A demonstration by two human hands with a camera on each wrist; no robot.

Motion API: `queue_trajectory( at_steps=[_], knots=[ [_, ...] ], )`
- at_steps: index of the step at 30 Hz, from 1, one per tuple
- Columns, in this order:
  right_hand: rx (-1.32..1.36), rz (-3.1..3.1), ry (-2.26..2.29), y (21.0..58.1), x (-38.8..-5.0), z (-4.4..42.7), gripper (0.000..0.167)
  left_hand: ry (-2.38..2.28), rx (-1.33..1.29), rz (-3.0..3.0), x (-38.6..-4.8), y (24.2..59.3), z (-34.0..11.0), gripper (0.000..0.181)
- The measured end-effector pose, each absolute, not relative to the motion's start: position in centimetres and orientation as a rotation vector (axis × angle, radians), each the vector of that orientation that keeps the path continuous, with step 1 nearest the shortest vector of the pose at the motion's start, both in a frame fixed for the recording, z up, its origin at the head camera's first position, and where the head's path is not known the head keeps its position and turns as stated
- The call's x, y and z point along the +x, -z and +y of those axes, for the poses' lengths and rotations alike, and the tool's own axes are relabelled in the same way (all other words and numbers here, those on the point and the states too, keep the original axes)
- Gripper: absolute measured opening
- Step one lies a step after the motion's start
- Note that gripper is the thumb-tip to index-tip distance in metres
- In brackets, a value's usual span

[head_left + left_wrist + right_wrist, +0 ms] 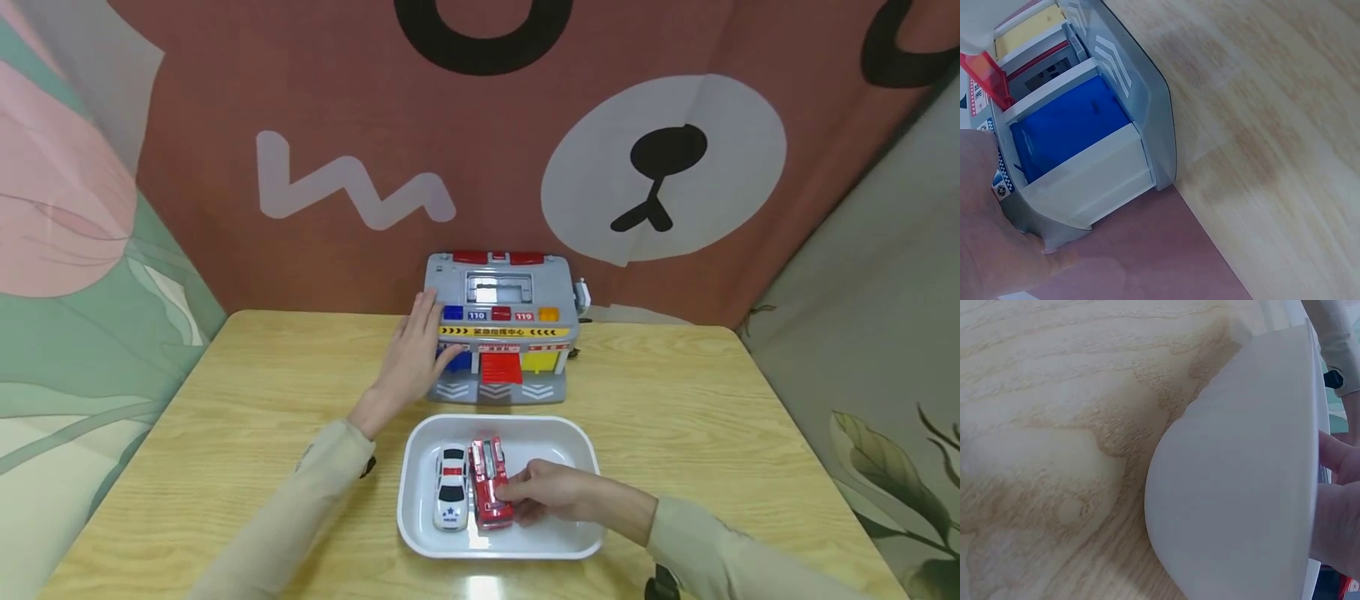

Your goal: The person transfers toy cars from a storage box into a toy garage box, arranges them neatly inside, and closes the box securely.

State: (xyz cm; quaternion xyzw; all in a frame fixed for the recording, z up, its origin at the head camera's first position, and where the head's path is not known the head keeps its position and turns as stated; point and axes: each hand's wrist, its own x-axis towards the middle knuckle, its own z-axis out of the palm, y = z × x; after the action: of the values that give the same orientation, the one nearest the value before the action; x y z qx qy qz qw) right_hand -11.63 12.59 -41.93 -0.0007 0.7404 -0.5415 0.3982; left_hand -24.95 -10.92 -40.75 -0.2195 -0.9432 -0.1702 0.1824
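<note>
A grey toy emergency station [498, 287] stands at the back of the table. My left hand [408, 354] rests on its left side, fingers straight along the roof edge and thumb across the front. The blue door [1072, 125] is down, while the red door [501, 367] sticks out from its bay. In front lies a white tray [577, 433] with a white toy police car [452, 487] and a red toy fire truck [489, 479] side by side. My right hand [551, 492] reaches over the tray's right rim and pinches the fire truck; its fingertips are partly hidden.
A white crank-like part [582, 296] juts from the station's right side. The wooden table [300, 375] ends at a printed cloth [337, 267] behind the station. In the right wrist view the tray's outer wall [1235, 469] fills the middle.
</note>
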Motion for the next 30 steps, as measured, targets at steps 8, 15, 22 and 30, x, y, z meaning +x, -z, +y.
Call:
queue_trajectory(
  at_steps=[8,15,22,30],
  knots=[
    [0.079,1.727,1.518,41.7,-11.9,13.5,0.027,0.457,-0.62,-2.653,-25.0,40.9,-11.1,0.076],
    [0.009,1.509,1.648,41.7,-11.8,14.7,0.029,0.44,-0.624,-2.655,-25.0,40.6,-10.7,0.077],
    [-0.001,1.417,1.679,41.1,-11.3,15.0,0.031,0.456,-0.633,-2.662,-25.1,40.6,-10.6,0.077],
    [0.074,1.394,1.709,40.4,-10.6,15.0,0.04,0.474,-0.63,-2.668,-24.9,40.7,-10.9,0.077]
  ],
)
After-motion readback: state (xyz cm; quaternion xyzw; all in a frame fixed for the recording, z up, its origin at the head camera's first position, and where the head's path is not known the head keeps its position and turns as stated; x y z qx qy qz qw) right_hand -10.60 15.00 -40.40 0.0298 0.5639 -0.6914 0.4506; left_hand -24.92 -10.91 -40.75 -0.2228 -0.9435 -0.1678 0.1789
